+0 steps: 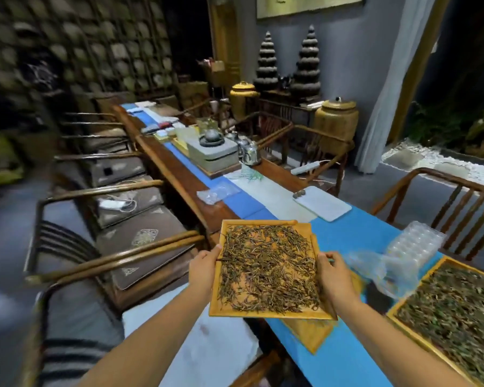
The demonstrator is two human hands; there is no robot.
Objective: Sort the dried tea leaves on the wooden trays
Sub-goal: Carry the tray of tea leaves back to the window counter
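Both hands hold one wooden tray clear of the table, at its near left edge. The left hand grips the tray's left rim, fingers curled under and thumb on top. The right hand grips the right rim in the same way. The tea leaves lie spread in a thin layer across the tray floor; bare wood shows along the near rim.

A second tray, thickly loaded with leaves, rests on the table at the right. Another wooden piece lies under the held tray; whether it is a tray cannot be told. A clear bag lies between the two trays.

Step in hand, as judged: carrying or levelling the tray, with picking not yet begun. The next move calls for a flat, steady tray, since any tilt would slide leaves toward a rim. Setting it down needs a free spot on the table, clear of the bag. One hand must then release to pick leaves.
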